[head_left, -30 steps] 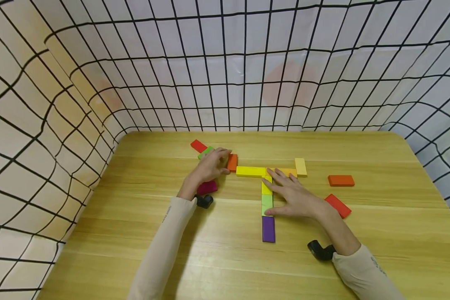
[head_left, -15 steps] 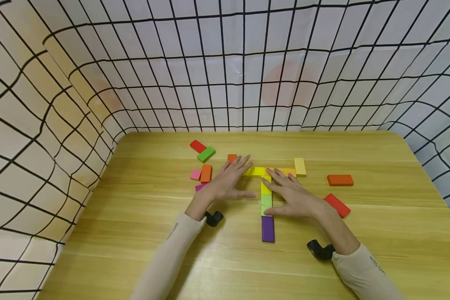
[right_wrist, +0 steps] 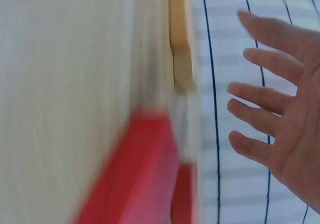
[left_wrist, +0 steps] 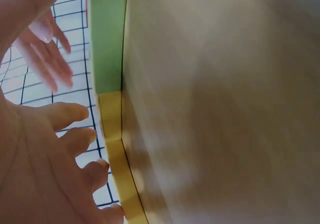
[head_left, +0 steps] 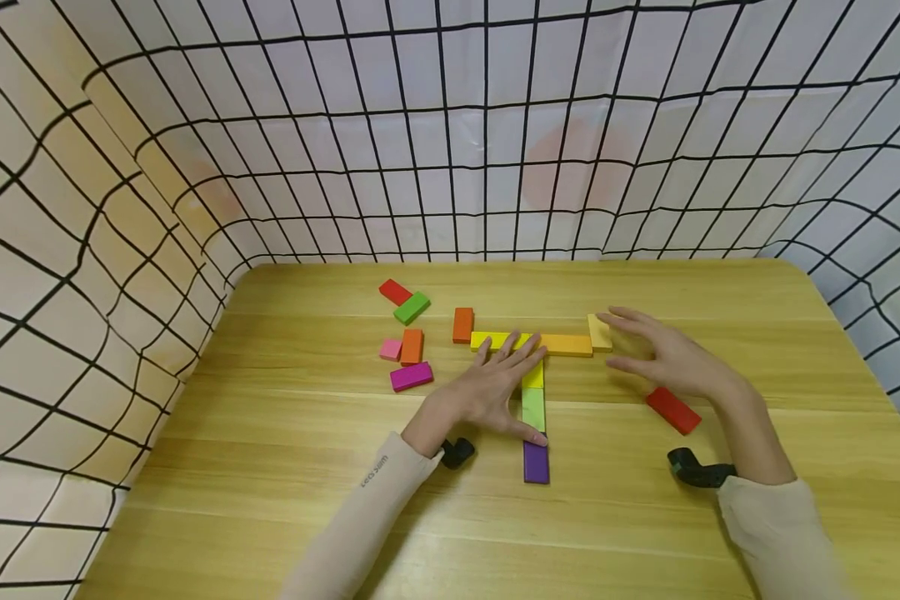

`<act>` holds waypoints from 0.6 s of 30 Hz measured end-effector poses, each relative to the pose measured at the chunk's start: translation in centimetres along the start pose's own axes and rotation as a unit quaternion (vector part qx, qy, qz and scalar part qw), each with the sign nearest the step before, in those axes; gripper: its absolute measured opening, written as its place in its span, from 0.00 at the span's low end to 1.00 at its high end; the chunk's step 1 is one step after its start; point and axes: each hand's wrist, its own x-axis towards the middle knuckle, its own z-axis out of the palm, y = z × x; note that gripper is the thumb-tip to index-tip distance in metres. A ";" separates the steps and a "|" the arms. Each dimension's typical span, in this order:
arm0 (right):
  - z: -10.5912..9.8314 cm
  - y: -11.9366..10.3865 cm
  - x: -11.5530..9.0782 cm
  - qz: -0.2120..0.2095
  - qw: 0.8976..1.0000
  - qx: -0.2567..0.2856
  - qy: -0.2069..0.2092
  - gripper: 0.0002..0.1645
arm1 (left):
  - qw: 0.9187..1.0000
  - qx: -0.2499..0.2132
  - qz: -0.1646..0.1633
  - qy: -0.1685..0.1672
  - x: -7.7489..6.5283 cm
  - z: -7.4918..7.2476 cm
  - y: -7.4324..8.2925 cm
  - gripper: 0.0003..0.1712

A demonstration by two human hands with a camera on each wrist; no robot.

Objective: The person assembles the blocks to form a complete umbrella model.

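Flat coloured blocks form a T on the wooden table. Its top bar is a yellow block (head_left: 483, 340) and an orange block (head_left: 566, 345); its stem includes a light green block (head_left: 533, 410) and a purple block (head_left: 536, 464). My left hand (head_left: 491, 396) lies over the junction with fingers spread, the thumb at the purple block's top end; whether it presses cannot be told. At the right end stands a pale yellow block (head_left: 598, 335), fingertips of my right hand (head_left: 671, 354) beside it. In the right wrist view those fingers (right_wrist: 265, 96) are spread and hold nothing.
Left of the T lie orange-red blocks (head_left: 462, 325), a magenta block (head_left: 412, 376), a pink block (head_left: 391, 349), a green block (head_left: 412, 308) and a red block (head_left: 395, 291). Another red block (head_left: 673, 410) lies near my right wrist. Black-gridded white fabric (head_left: 487, 133) walls the table.
My left hand has moved from the loose blocks at left rightward onto the T. My right hand has left the T's stem and moved right, now hiding the far-right orange-red block.
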 end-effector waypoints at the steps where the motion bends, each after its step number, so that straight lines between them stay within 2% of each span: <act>1: -0.5 0.9 -0.3 0.003 1.000 -0.001 0.012 0.40 | 1.000 0.007 -0.003 0.000 0.1 0.1 0.1 0.75; 5: -2.1 4.5 -1.5 0.016 0.999 -0.008 0.046 0.33 | 0.999 0.030 -0.015 -0.004 0.2 0.3 0.3 0.76; 8: -2.7 6.3 -2.3 0.021 0.998 -0.019 0.051 0.29 | 0.999 0.041 -0.021 -0.007 0.3 0.3 0.3 0.76; 13: -2.9 7.7 -2.8 0.027 0.998 -0.042 0.049 0.23 | 0.998 0.048 -0.024 -0.011 0.2 0.3 0.3 0.76; 18: -2.8 8.1 -2.8 0.039 0.997 -0.043 0.043 0.22 | 0.999 0.049 -0.021 -0.011 0.2 0.3 0.4 0.76</act>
